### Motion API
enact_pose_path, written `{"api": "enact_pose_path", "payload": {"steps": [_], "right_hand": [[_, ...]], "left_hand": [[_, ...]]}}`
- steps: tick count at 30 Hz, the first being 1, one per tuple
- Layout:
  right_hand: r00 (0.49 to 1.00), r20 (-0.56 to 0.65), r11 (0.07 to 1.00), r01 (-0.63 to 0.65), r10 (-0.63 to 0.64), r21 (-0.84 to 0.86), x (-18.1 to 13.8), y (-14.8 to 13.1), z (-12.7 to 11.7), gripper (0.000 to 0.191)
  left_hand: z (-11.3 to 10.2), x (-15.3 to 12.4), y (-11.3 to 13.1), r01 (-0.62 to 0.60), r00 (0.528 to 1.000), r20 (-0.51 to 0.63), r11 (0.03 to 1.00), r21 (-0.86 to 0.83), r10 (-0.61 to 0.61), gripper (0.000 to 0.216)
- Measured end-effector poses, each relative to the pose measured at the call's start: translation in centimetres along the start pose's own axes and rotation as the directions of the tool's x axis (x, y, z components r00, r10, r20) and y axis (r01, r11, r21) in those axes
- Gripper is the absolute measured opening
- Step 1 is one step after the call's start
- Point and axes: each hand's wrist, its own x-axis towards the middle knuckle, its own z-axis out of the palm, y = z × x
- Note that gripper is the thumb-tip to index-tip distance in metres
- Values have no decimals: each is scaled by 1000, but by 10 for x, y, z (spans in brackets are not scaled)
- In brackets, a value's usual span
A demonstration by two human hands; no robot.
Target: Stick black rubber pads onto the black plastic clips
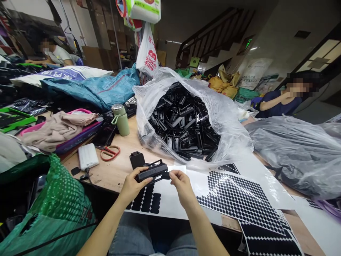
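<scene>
My left hand is closed around a long black plastic housing with a slim bar along its far side, held tilted over the table. Between the thumb and fingers of my right hand is a small black adhesive pad, close to the housing's right end. I cannot tell whether the pad touches it. Under my hands lies a white backing sheet bearing black rounded stickers. Just beyond my left hand stands another black plastic piece.
A large clear plastic bag full of black plastic parts stands ahead. Sheets of round black stickers lie right. Leftward are red-handled scissors, a white power bank, a green bottle and a green sack. Two people sit farther off.
</scene>
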Motion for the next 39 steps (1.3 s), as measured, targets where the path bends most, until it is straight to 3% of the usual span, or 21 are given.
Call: {"api": "enact_pose_path", "payload": {"steps": [3, 6, 12, 39], "right_hand": [[997, 71, 1000, 20, -20, 2, -5, -26, 1, 24], [990, 132, 993, 67, -54, -95, -11, -33, 7, 20], [995, 76, 962, 84, -66, -261, -18, -28, 9, 14], [973, 16, 885, 218, -232, -410, -31, -21, 8, 14]], "left_hand": [[7, -2, 10, -93, 995, 28, 995, -21, 93, 38], [16, -4, 18, -158, 985, 67, 986, -44, 161, 36], [28, -11, 25, -218, 973, 75, 976, -17, 219, 39], [36, -22, 28, -280, 960, 34, 959, 35, 279, 40]]}}
